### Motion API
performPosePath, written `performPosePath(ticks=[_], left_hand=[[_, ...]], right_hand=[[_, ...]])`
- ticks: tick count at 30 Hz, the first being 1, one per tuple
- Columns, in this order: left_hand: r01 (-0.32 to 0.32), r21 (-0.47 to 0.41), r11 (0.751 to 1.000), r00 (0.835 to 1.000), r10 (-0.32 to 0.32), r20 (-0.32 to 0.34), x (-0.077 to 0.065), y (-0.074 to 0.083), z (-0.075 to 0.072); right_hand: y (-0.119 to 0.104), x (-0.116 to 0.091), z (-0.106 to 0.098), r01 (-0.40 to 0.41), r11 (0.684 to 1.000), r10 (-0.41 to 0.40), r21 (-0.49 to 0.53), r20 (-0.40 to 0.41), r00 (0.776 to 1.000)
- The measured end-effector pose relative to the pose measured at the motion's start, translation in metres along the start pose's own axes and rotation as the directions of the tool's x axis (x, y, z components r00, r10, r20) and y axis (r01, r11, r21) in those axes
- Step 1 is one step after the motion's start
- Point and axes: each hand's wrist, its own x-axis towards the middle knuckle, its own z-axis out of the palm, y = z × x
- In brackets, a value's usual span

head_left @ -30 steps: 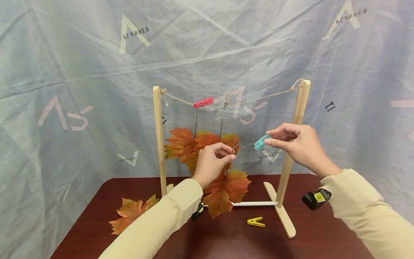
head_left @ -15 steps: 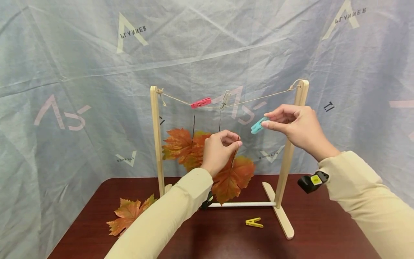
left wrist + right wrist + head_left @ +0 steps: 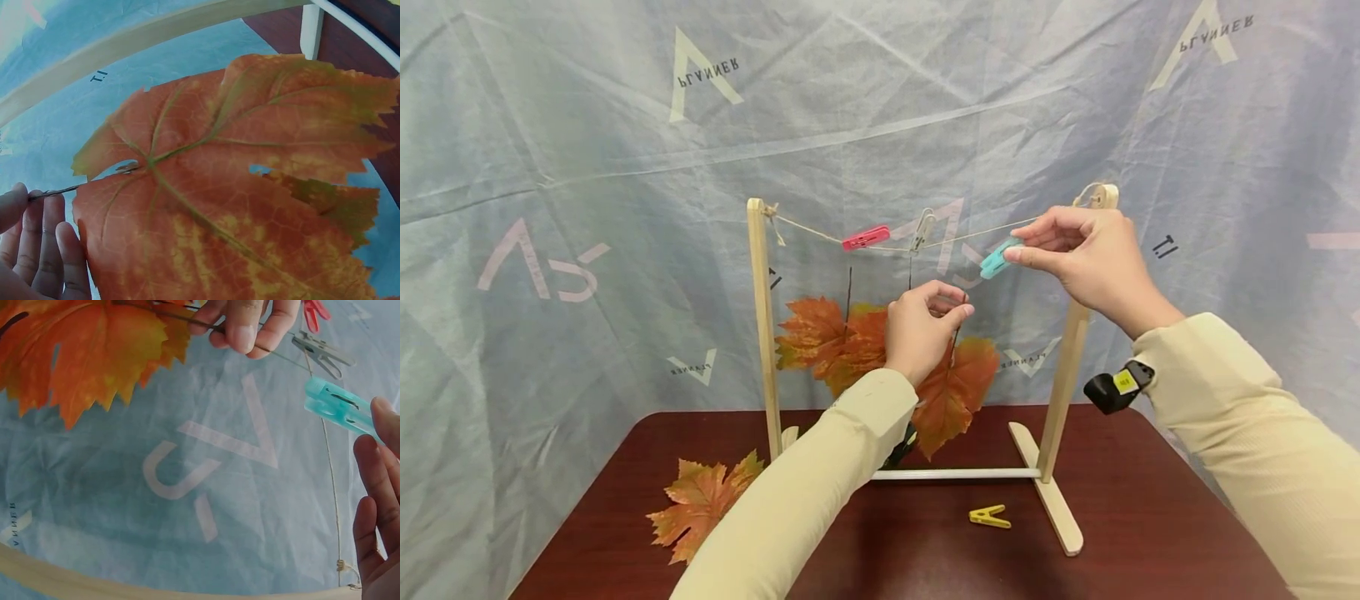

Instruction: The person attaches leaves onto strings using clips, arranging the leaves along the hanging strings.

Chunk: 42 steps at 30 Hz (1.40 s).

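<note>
Head view: The left forearm extends up from the lower edge. The left hand point(image 3: 922, 327) is raised below the string point(image 3: 808, 227), thumb and fingertips pinching the stem of the held leaf point(image 3: 957, 392), which hangs blade down. The right forearm enters from the lower right. The right hand point(image 3: 1093, 254) is the higher of the two, near the right post point(image 3: 1063, 392), thumb and fingers clamped on the teal clothespin point(image 3: 997, 258). The string carries the red clothespin point(image 3: 866, 238) and the grey clothespin point(image 3: 922, 232); the hanging leaves point(image 3: 815, 335) are below them, stems upward. The table point(image 3: 917, 558) bears the stand, the loose leaf point(image 3: 698, 507) and the yellow clothespin point(image 3: 990, 517).

Left wrist view: Thumb and fingers meet on the stem at the left edge; the blade of the held leaf spreads across the frame.

Right wrist view: Thumb and forefinger grip one end of the teal clothespin; the other end overlaps the string. Contact between the two cannot be determined. The stem extends past the left hand's fingertips toward the string.
</note>
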Motion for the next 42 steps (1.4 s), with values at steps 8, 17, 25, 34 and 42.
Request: performPosePath(ticks=[8, 17, 25, 34, 42], left_hand=[[0.04, 0.048, 0.998, 0.997, -0.036, -0.067, 0.01, 0.008, 0.005], [0.089, 0.03, 0.996, 0.99, -0.085, -0.113, 0.019, 0.012, 0.009], [0.108, 0.005, 0.994, 0.985, -0.106, -0.14, 0.022, 0.013, 0.01], [0.135, 0.027, 0.991, 0.983, -0.13, -0.126, 0.022, 0.011, 0.008], [0.137, 0.051, 0.989, 0.982, -0.129, -0.135, 0.021, 0.012, 0.009]], right_hand=[[-0.009, 0.014, 0.002, -0.004, 1.0, 0.004, -0.001, -0.016, 1.0], [-0.017, 0.029, 0.004, -0.015, 0.999, 0.015, 0.038, -0.011, 1.0], [-0.017, 0.036, 0.004, -0.031, 0.999, 0.031, 0.013, 0.038, 0.999], [-0.016, 0.035, 0.009, -0.049, 0.999, 0.049, 0.011, 0.05, 0.998], [-0.016, 0.036, 0.01, -0.047, 0.999, 0.047, -0.007, 0.048, 0.998]])
